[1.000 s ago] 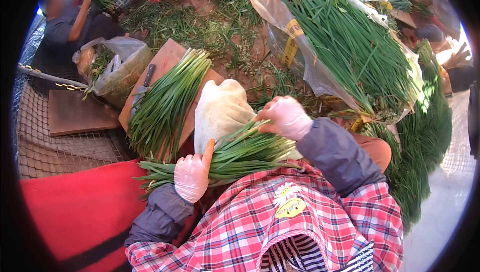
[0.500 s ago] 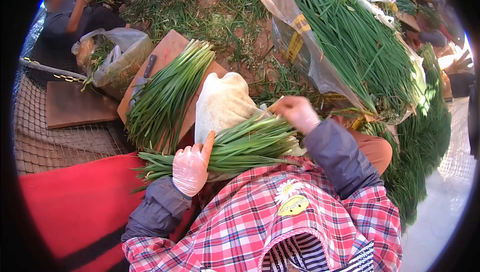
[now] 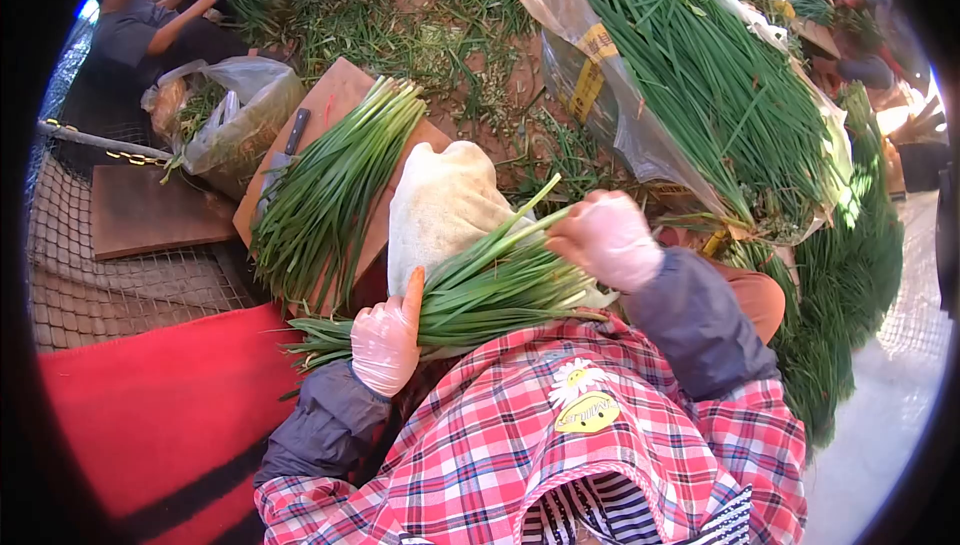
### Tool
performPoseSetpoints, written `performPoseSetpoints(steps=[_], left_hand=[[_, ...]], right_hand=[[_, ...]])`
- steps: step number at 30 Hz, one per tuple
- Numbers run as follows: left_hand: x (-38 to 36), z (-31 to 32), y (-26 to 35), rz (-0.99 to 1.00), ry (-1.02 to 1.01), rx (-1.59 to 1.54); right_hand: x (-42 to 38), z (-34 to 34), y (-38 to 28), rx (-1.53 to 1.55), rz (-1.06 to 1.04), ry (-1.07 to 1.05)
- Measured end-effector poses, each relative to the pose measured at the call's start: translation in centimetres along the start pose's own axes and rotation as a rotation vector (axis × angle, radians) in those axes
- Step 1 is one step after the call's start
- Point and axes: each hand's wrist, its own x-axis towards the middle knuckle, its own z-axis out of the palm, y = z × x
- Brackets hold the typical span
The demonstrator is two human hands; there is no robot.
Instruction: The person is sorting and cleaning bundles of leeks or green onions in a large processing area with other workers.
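A bunch of garlic chives (image 3: 500,297) lies across my lap, leafy ends to the left and pale stalk ends to the right. My left hand (image 3: 388,340), in a thin clear glove, is closed round the leafy part with its index finger stretched out. At the stalk ends my right hand (image 3: 605,235), gloved too but with bare fingertips, pinches a chive stalk. One pale stalk stands up above the rest beside it. Under the bunch, a cream cloth (image 3: 450,200) covers my knee.
A second chive bunch (image 3: 345,185) and a black-handled knife (image 3: 291,140) rest on a wooden board (image 3: 338,80). To the right stands a large plastic bag (image 3: 625,135) full of chives. Trimmings litter the ground. A person (image 3: 150,35) sits at the upper left near another bag (image 3: 250,105).
My right hand has shifted slightly right and turned. A pale stalk now sticks up from the bunch next to it. My left hand stays nearly in place.
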Motion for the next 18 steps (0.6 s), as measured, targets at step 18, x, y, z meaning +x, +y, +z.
performPoseSetpoints(steps=[18], left_hand=[[0.7, -1.5, -1.5, -0.264, -0.279, -0.557]], right_hand=[[-3.2, -4.5, 8.4, 1.764, 0.391, 0.339]])
